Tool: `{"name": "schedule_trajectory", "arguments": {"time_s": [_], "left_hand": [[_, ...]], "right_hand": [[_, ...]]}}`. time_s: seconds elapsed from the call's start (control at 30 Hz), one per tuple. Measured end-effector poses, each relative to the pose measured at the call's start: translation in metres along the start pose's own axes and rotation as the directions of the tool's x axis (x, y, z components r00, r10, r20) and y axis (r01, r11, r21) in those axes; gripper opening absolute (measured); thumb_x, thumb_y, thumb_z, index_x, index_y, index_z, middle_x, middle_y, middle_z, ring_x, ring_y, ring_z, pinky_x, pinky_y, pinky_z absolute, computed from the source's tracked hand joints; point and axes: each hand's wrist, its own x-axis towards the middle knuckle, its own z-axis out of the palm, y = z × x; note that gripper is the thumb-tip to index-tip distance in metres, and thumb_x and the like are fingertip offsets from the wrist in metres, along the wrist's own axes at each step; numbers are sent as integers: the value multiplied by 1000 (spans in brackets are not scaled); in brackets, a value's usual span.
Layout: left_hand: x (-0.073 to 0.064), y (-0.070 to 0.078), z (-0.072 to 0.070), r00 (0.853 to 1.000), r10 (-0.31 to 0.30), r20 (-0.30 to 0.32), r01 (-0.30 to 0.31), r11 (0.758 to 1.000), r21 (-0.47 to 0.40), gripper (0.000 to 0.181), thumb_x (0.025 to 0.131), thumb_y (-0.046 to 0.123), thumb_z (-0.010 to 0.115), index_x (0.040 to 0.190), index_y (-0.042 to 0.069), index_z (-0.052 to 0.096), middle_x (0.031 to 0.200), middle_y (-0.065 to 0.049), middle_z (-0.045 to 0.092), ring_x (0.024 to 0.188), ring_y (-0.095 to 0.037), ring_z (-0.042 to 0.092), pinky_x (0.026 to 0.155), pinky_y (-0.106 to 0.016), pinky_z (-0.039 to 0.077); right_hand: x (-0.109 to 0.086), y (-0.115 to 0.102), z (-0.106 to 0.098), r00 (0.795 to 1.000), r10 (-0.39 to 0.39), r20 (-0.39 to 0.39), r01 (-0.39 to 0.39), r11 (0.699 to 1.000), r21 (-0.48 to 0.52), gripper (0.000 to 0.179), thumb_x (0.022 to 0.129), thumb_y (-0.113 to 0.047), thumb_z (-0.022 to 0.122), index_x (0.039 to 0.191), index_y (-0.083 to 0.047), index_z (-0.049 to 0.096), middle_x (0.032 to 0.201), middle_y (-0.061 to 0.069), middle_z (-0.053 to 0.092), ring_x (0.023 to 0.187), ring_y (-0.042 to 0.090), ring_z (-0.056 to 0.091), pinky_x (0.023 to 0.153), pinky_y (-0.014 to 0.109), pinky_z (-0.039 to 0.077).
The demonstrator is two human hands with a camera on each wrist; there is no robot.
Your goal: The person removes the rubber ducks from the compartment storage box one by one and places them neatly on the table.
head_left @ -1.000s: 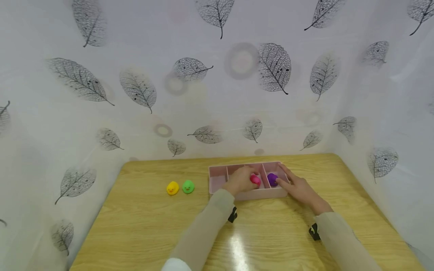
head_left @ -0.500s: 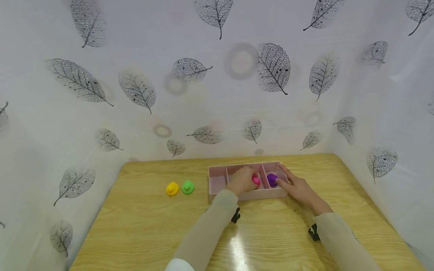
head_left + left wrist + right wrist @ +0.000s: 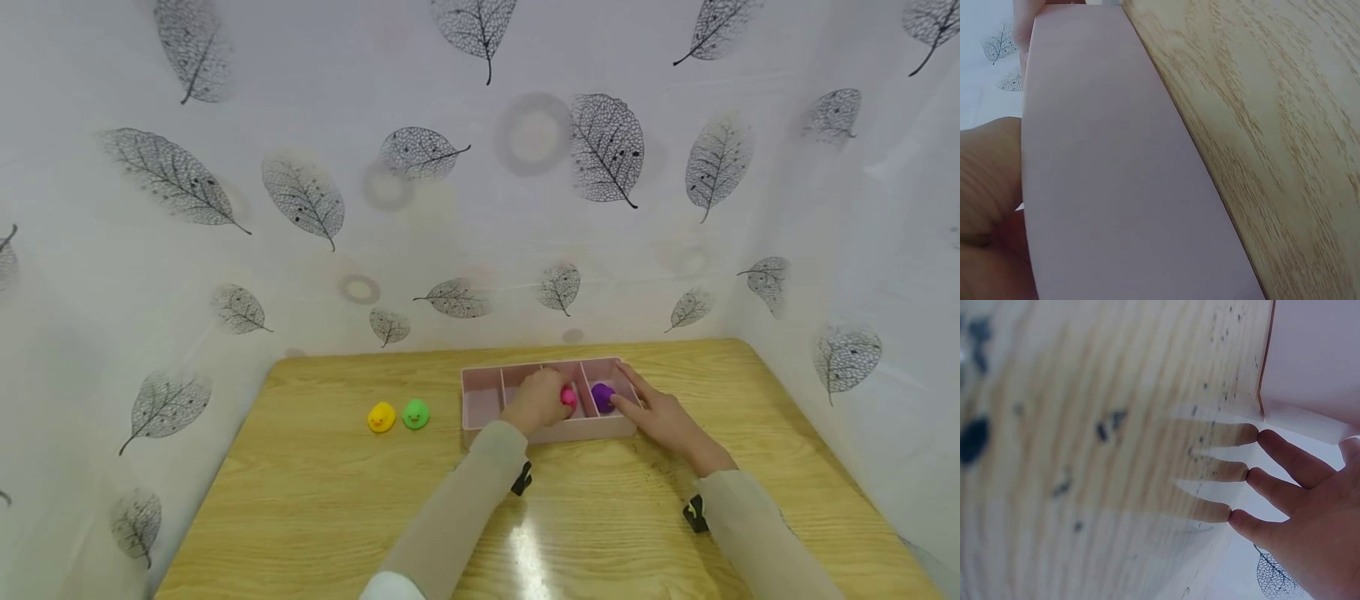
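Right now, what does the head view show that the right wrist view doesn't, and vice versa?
Head only: a small yellow duck toy, a small green duck toy, a rounded bright-pink toy, a rounded purple toy, the left hand.
Right wrist only: three fingertips meeting their reflections.
Both: the right hand, pale-pink tray, wood-grain table, white leaf-print backdrop.

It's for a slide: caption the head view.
Left hand holds pink toy in divided box; right hand at its end.
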Motion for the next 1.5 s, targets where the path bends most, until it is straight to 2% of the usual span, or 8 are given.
{"name": "schedule_trajectory", "arguments": {"time_s": [0.13, 0.4, 0.53, 0.67, 0.73, 0.93, 1.23, 1.5], "left_hand": [[-1, 0, -1, 1000, 9, -10, -9, 1000, -8, 13, 91, 18, 80, 93, 14, 68, 89, 1, 63, 80, -13, 55, 72, -25, 50], [-3, -3, -5, 999, 10, -33, -13, 997, -78, 19, 91, 21, 81, 107, 14, 75, 101, -2, 72, 88, -15, 64, 77, -25, 54], [-6, -4, -14, 1000, 3, -21, -6, 992, -124, 24, 93, 22, 80, 114, 13, 74, 101, -1, 71, 88, -14, 63, 78, -25, 54], [-11, -6, -26, 1000, 26, -16, -28, 986, -165, 29, 95, 23, 78, 121, 13, 72, 103, -1, 71, 88, -12, 62, 80, -24, 55], [-13, -7, -31, 998, 47, -28, -51, 984, -169, 30, 96, 23, 77, 123, 12, 72, 106, -1, 72, 90, -12, 63, 82, -23, 55], [-22, -16, -45, 994, 55, -98, -75, 974, -213, 38, 93, 23, 78, 129, 10, 71, 118, -5, 73, 102, -15, 67, 90, -23, 57], [-34, -41, -54, 964, 60, -258, -121, 967, -225, 37, 93, 18, 76, 128, 6, 71, 120, -11, 72, 107, -21, 67, 93, -29, 60], [-45, -63, -60, 915, 84, -395, -179, 961, -210, 32, 92, 20, 78, 119, 5, 70, 111, -11, 71, 95, -20, 64, 81, -27, 59]], "right_hand": [[0, 0, 0, 1000, 1, -1, -1, 1000, 0, 78, 107, -59, 47, 171, -29, 14, 156, 38, 43, 137, 65, 45, 109, 78, 40], [-1, -1, -1, 1000, -2, 0, 2, 1000, -1, 78, 107, -60, 46, 171, -29, 13, 156, 37, 43, 137, 66, 45, 109, 78, 40], [-1, -2, -2, 1000, -6, -3, 6, 1000, 3, 78, 107, -59, 46, 171, -28, 13, 156, 38, 43, 137, 66, 45, 109, 78, 39], [-1, -2, -2, 1000, -8, -8, 8, 1000, 0, 78, 107, -59, 46, 171, -28, 13, 155, 38, 43, 137, 66, 45, 110, 78, 39], [-1, -1, -2, 1000, -8, -11, 8, 1000, 1, 78, 107, -59, 47, 171, -29, 14, 155, 38, 43, 137, 67, 45, 110, 78, 39], [-1, 0, 0, 1000, -12, -3, 12, 1000, 8, 78, 107, -59, 47, 171, -29, 13, 156, 38, 43, 137, 67, 44, 109, 79, 39], [0, 0, -1, 1000, -11, 5, 11, 1000, 3, 79, 107, -59, 45, 171, -28, 11, 157, 38, 41, 137, 67, 43, 109, 79, 39], [-1, -1, -1, 1000, -8, 11, 8, 1000, 0, 79, 108, -60, 44, 171, -28, 10, 159, 37, 38, 137, 68, 42, 109, 79, 38]]}}
